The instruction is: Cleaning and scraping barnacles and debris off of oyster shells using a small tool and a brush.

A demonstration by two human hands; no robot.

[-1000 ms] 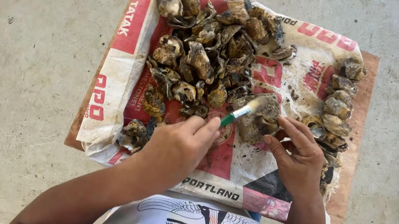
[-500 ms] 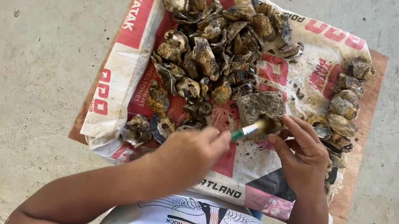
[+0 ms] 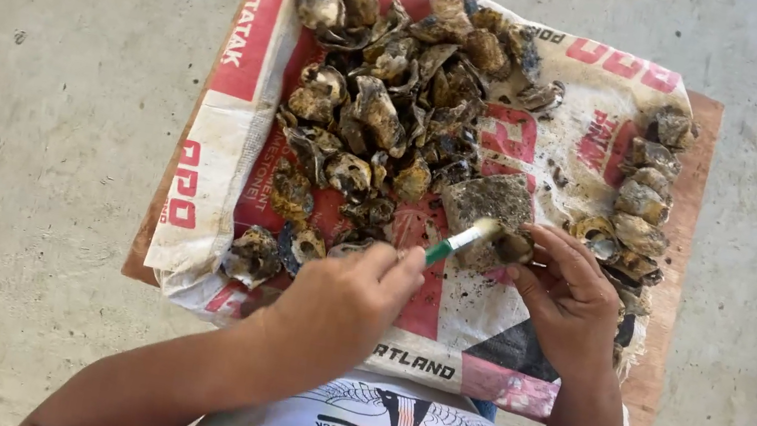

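The person's left hand (image 3: 339, 303) is closed around a small tool with a green handle and pale shaft (image 3: 453, 243), probably a shucking knife, its tip set against a rough, muddy oyster (image 3: 490, 211). That shell lies on the sack just ahead of the right hand (image 3: 567, 299), whose fingers curl over its near edge and pin it down. Beyond the tool hand's knuckles sits a big heap of unopened oysters (image 3: 384, 113); past the right hand's fingertips, a smaller row of shells (image 3: 642, 199) runs along the far side. All of it rests on a printed red-and-white cement sack (image 3: 224, 168) spread over a wooden board (image 3: 670, 320) on the concrete floor (image 3: 44, 89). To work the shell well, the blade probably wants to find the seam and twist rather than stab, with the holding fingers kept clear of the tip's line and the shell pressed flat so it cannot roll
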